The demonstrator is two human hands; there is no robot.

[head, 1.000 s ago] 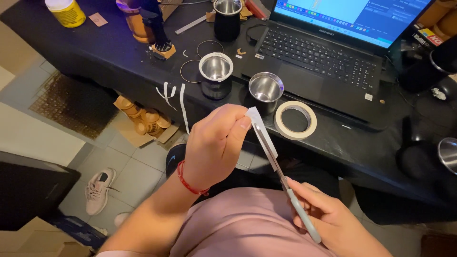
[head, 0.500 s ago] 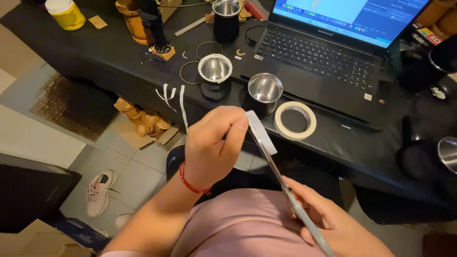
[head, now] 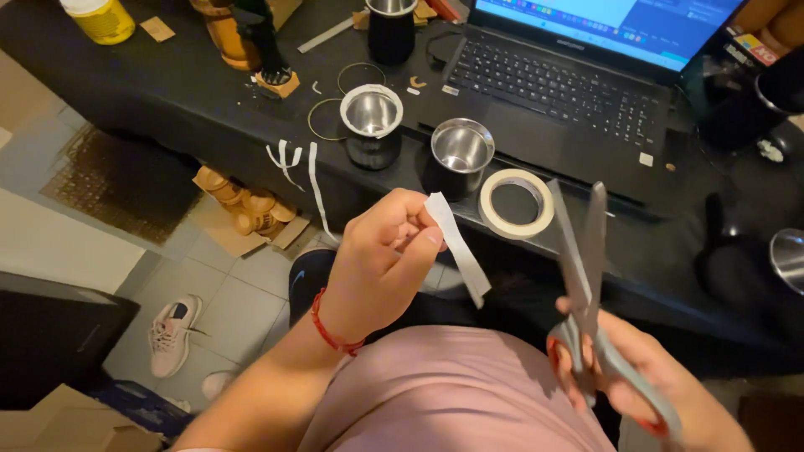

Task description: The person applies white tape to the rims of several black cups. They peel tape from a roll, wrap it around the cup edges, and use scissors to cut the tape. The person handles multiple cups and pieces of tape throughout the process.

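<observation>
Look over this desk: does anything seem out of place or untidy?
Yes. White tape strips dangle off the table's front edge, and scraps litter the top. The left hand pinches a cut strip; the right hand holds open scissors.

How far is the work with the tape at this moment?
Done: several cut strips hang from the desk edge. In hand: the left hand pinches one free strip; the right hand holds the scissors, blades slightly apart, clear of it. Left: this strip is not stuck anywhere; the tape roll lies on the desk.
</observation>
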